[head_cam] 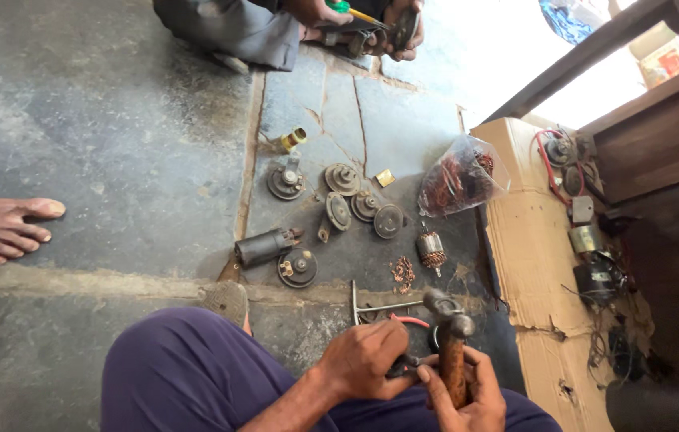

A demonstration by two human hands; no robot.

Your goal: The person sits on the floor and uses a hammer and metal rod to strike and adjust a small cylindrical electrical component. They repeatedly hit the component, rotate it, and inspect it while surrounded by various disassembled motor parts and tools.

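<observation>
Person seated on the stone floor (pixel 115 120), work held low over the lap so the parts stay within easy reach. Right hand (pixel 467 392) is wrapped around the wooden handle of a hammer (pixel 451 336), head upward, gripped near the middle, apparently to keep it steady and upright. Left hand (pixel 367 360) is curled tight over a small dark tool (pixel 403 366), possibly pliers; what its tip bears on is hidden between the hands. Both hands sit touching each other, braced together for control.

Just beyond the hands lies a T-shaped metal bar (pixel 371 304). Further out, round motor end caps (pixel 355 204) are laid in a loose cluster, with a dark motor body (pixel 263 246) and a copper-wound rotor (pixel 432 250) beside them, seemingly spread for sorting. A clear bag of copper wire (pixel 459 176) rests against flattened cardboard (pixel 531 240) carrying more parts.

A second person at top handles a screwdriver (pixel 351 11); a bare foot (pixel 3 228) shows at left
</observation>
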